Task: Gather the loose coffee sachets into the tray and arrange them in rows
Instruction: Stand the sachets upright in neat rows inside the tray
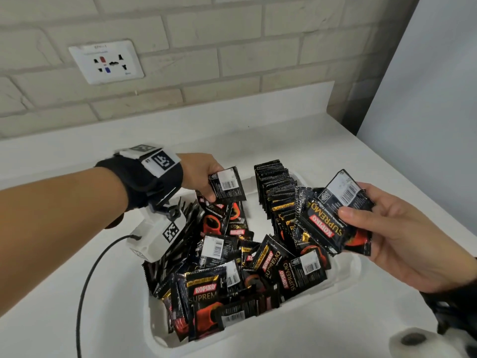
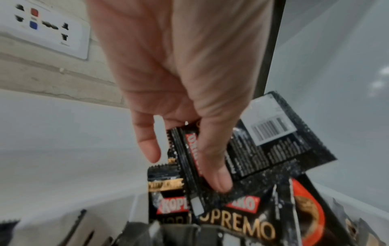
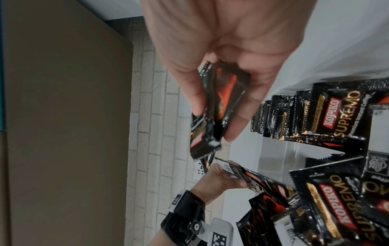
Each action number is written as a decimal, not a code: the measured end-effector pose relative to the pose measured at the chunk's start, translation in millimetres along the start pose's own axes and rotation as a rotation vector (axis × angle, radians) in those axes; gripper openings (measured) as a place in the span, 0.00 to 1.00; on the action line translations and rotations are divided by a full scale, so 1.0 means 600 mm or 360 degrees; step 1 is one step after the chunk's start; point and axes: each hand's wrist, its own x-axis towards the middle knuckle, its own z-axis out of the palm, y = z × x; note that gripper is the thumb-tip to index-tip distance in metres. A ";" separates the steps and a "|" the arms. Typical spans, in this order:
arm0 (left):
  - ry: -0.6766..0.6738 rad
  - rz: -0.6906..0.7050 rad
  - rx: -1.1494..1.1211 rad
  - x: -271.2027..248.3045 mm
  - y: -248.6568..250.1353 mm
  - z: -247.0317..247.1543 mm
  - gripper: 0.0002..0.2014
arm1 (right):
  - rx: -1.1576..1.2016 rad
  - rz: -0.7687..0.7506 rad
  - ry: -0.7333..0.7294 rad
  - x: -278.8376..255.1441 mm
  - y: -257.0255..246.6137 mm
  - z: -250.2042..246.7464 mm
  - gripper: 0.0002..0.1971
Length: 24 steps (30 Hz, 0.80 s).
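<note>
- Left hand (image 1: 204, 174): pinched one Kopiko sachet (image 1: 227, 186), barcode side up, above the tray's far left.
- Right hand (image 1: 402, 236): gripped a fanned bunch of sachets (image 1: 333, 223) over the tray's right edge.
- White tray (image 1: 346, 288) on white counter (image 1: 258, 125): held a loose sachet heap (image 1: 232, 275); an upright row (image 1: 277, 187) stood at far right.

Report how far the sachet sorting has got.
Done: one upright row of sachets stands along the tray at its far right. In hand: the left hand pinches one sachet; the right hand grips a small bunch. Left: the jumbled pile filling the rest of the tray.
</note>
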 end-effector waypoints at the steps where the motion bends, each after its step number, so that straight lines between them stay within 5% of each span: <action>1: 0.0050 0.0016 -0.0009 -0.003 -0.002 -0.003 0.11 | -0.0003 0.0000 0.0005 0.000 0.000 0.002 0.44; 13: 0.0657 0.0139 -0.0347 -0.075 -0.018 -0.068 0.13 | 0.0055 -0.0092 0.0035 0.013 -0.024 0.012 0.38; 18: 0.0699 0.0210 -0.1256 -0.117 -0.007 -0.032 0.13 | 0.0142 -0.0064 0.0024 0.026 -0.017 0.033 0.30; 22: 0.0697 0.0118 -0.1723 -0.135 0.013 0.038 0.10 | 0.0130 0.0002 -0.0081 0.038 0.006 0.069 0.43; 24: 0.0681 0.0097 -0.1912 -0.142 0.025 0.073 0.10 | 0.0080 0.0012 -0.0122 0.041 0.015 0.088 0.38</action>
